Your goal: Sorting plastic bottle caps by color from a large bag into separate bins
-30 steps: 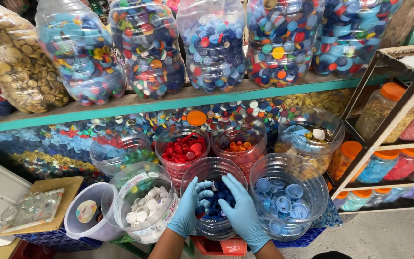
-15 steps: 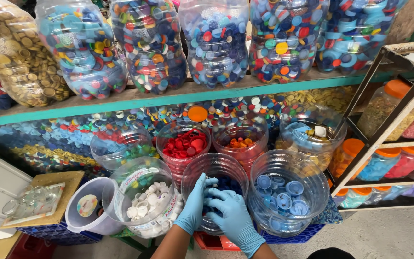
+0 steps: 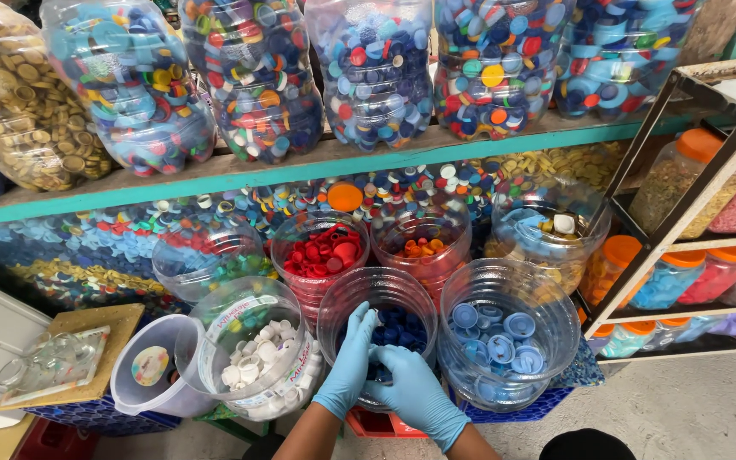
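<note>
A clear plastic jar (image 3: 376,311) half full of dark blue bottle caps (image 3: 402,328) stands at the front of the cluster, and both gloved hands are pressed to its near side. The left hand (image 3: 351,362), in a light blue glove, lies flat up the wall with its fingertips at the rim, and the right hand (image 3: 411,388) wraps the lower wall just beside it, so the two hands meet and together clasp the jar, open-palmed rather than fisted. Half a second ago the hands sat a little higher and closer over the mouth of the jar; now they have slid down its front, and a second ago they were spread apart, reaching into the opening. The jars have not moved. Just right of the held jar, touching it, is a wider clear tub of pale blue caps (image 3: 508,328); just left leans a tub of white caps (image 3: 253,353), with a white bucket (image 3: 142,366) beside it. Behind stand a tub of red caps (image 3: 321,251), one with orange caps (image 3: 423,247), and one with mixed caps (image 3: 551,226). All are thin, ribbed, see-through plastic with cut-open tops. Above, a green-edged wooden shelf (image 3: 300,166) carries big bottles packed with mixed caps (image 3: 376,68). A metal rack (image 3: 683,196) at the right holds orange-lidded jars.
</note>
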